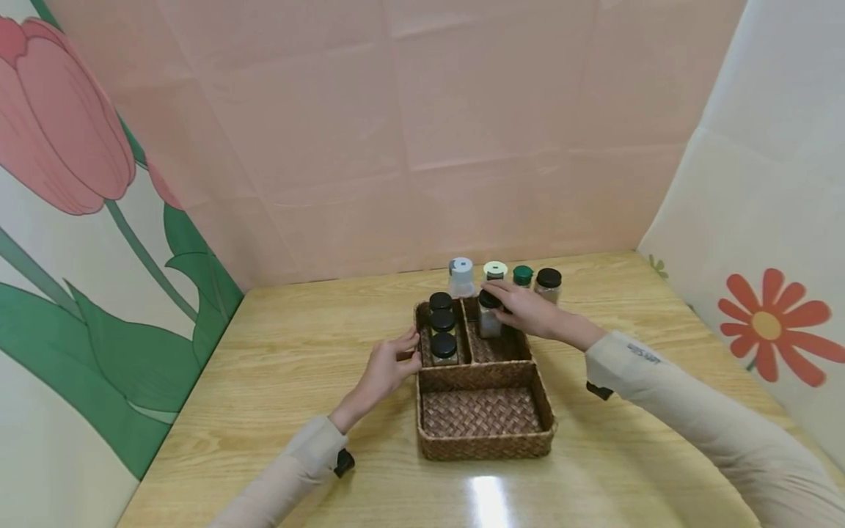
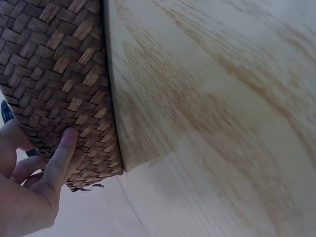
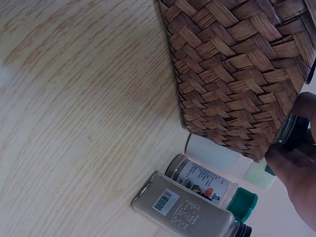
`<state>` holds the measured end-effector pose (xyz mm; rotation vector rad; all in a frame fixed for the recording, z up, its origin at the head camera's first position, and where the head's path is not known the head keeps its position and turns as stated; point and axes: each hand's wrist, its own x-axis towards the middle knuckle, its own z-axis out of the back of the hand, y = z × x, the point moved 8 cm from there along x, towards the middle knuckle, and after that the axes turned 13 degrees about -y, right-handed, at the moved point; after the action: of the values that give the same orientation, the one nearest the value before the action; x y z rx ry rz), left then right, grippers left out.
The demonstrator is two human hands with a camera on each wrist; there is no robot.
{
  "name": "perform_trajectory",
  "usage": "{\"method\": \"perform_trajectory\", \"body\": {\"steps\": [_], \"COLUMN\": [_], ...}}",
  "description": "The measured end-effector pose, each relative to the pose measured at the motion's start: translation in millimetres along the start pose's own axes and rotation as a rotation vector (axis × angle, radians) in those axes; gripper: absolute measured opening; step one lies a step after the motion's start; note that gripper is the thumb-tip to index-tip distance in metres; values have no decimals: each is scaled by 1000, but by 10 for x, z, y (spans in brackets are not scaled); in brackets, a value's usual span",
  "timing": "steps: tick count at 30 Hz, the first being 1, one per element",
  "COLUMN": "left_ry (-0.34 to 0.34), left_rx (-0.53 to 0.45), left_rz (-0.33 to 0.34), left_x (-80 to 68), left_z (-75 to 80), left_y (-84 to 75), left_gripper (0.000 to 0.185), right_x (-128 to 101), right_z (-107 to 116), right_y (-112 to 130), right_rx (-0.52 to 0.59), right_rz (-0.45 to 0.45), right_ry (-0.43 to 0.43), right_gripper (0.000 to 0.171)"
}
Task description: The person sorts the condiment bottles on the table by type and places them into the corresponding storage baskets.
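My right hand [image 1: 524, 308] grips a clear jar with a black lid [image 1: 491, 323] near its top. That jar stands upright within the back right compartment of a brown woven basket [image 1: 485, 446]; in the right wrist view the basket wall hides its lower part. At the basket's left side, my left hand [image 1: 389, 368] rests its fingers against the outer wall and rim. A fingertip [image 2: 69, 136] touches the weave in the left wrist view. Several black-lidded jars [image 1: 443, 320] stand in a row in the back left compartment. The wide front compartment holds nothing.
Behind the basket stand a container with a whitish lid [image 1: 461, 275] and one with a pale green lid [image 1: 495, 270]. A green-lidded jar [image 3: 207, 185] and another black-lidded jar [image 3: 185, 207] are beside them. All rest on a wood-grain table [image 1: 297, 323] before a pink backdrop.
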<state>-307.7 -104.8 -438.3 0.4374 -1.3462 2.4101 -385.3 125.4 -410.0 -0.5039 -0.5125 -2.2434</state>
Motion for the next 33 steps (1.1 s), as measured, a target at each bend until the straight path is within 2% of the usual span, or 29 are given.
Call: {"method": "perform_trajectory", "body": {"steps": [4, 11, 24, 33], "left_ry": [-6, 2, 10, -2], "left_rx": [0, -26, -36, -30], "left_rz": [-8, 21, 34, -3], "left_x": [-1, 0, -21, -23], "left_z": [-1, 0, 1, -4], "left_y": [-8, -5, 6, -4], "left_gripper": [40, 41, 41, 41], "right_x": [-7, -13, -32, -61], "right_z": [6, 41, 122, 177], "right_y": [-40, -57, -47, -36], "right_rx": [-4, 6, 4, 0], "right_rz": [-14, -24, -26, 20], "right_ry": [-1, -16, -54, -128], "right_gripper": [61, 61, 54, 44]}}
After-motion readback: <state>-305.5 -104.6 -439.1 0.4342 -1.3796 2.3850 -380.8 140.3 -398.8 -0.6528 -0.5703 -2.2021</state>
